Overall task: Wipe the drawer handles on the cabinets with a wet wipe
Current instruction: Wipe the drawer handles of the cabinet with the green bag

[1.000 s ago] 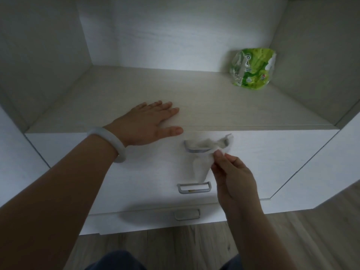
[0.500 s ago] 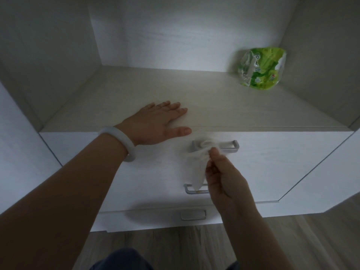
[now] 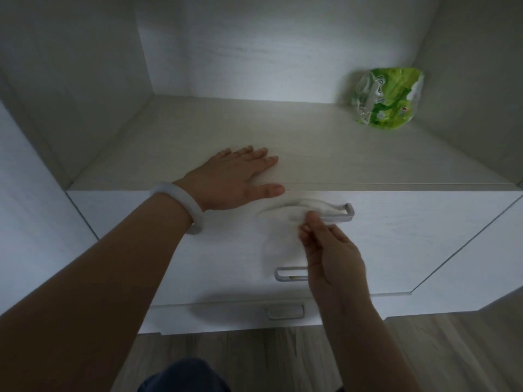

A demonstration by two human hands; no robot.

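Note:
A white wet wipe (image 3: 280, 222) is draped over the left part of the top drawer's metal handle (image 3: 346, 213), its tail hanging down the drawer front. My right hand (image 3: 331, 256) pinches the wipe at the handle with thumb and fingers. My left hand (image 3: 235, 178), a pale bangle on its wrist, lies flat on the cabinet top (image 3: 325, 154) with the thumb at the front edge. A second handle (image 3: 285, 274) sits lower, partly behind my right hand, and a third (image 3: 284, 312) is on the bottom drawer.
A green wet wipe packet (image 3: 387, 97) stands at the back right of the open shelf recess. White cabinet walls close in on both sides. Wooden floor (image 3: 283, 352) runs below the drawers.
The wipe has slid from the handle's right end to its left part, baring the right end. My right hand followed leftward. My left hand stayed flat on the top.

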